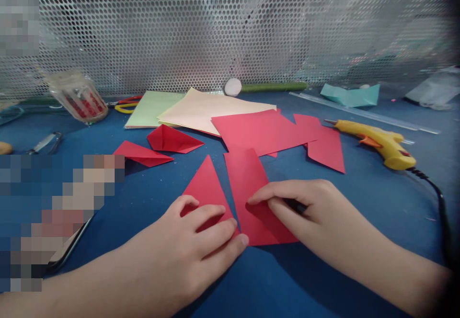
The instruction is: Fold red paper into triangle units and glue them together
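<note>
My left hand lies over a red paper triangle, its fingers spread and slightly bent, pressing it flat on the table. My right hand is at a four-sided red paper piece beside the triangle. Its index fingertip rests on that sheet, and the thumb closes against the finger near the sheet's right edge. A narrow blue gap separates the two papers at the top; they come close together at the bottom. Two folded red paper pieces lie beyond my left hand.
Behind the papers are larger red sheets and cream and green sheets. A yellow glue gun with a black cord lies right. A tilted jar, scissors and a cutter lie left. Perforated metal borders the back.
</note>
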{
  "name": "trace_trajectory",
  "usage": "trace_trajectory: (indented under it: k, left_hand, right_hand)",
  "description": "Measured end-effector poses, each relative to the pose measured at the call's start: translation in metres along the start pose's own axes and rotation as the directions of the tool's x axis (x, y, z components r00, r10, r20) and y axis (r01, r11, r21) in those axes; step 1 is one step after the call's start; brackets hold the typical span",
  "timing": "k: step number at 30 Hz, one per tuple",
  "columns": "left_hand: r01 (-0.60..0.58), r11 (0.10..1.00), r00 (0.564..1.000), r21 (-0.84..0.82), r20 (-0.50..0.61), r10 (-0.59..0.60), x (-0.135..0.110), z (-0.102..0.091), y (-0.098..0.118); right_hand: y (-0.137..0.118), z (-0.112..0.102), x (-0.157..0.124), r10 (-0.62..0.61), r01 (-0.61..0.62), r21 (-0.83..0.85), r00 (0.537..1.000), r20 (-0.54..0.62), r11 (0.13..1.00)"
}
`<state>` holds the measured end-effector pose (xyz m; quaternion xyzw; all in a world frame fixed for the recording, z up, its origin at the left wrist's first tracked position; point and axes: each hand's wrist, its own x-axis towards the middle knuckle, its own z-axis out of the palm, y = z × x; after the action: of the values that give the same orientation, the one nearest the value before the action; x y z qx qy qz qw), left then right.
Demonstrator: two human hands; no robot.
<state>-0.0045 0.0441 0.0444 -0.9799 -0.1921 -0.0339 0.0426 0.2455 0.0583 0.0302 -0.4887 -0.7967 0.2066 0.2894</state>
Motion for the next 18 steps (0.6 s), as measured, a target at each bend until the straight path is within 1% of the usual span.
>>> trace_trajectory:
  k: [5, 9, 11, 14, 18]
  left_hand:
    - [0.01, 1.0, 0.999, -0.006, -0.041, -0.01, -0.002, 0.003, 0.004]
    - [0.027, 1.0, 0.998, 0.01, -0.053, -0.027, -0.004, 0.006, 0.006]
    - [0.042, 0.999, 0.997, 0.005, -0.062, -0.042, -0.006, 0.007, 0.007]
    - [0.057, 0.998, 0.995, 0.0, -0.085, -0.057, -0.006, 0.007, 0.005]
    - [0.015, 1.0, 0.997, 0.01, -0.082, -0.014, -0.004, 0.004, 0.002]
  right_hand:
    - [0.0, -0.001, 0.0, 0.069, -0.069, 0.019, 0.997, 0.029, 0.997]
    - [-0.002, -0.001, 0.003, 0.177, -0.178, 0.008, 0.981, 0.078, 0.984]
    - [-0.004, -0.002, 0.003, 0.217, -0.22, 0.011, 0.967, 0.132, 0.975]
    - [-0.009, -0.006, 0.001, 0.249, -0.268, 0.062, 0.944, 0.215, 0.961]
    - [-0.013, -0.009, 0.001, 0.24, -0.285, 0.093, 0.913, 0.329, 0.954]
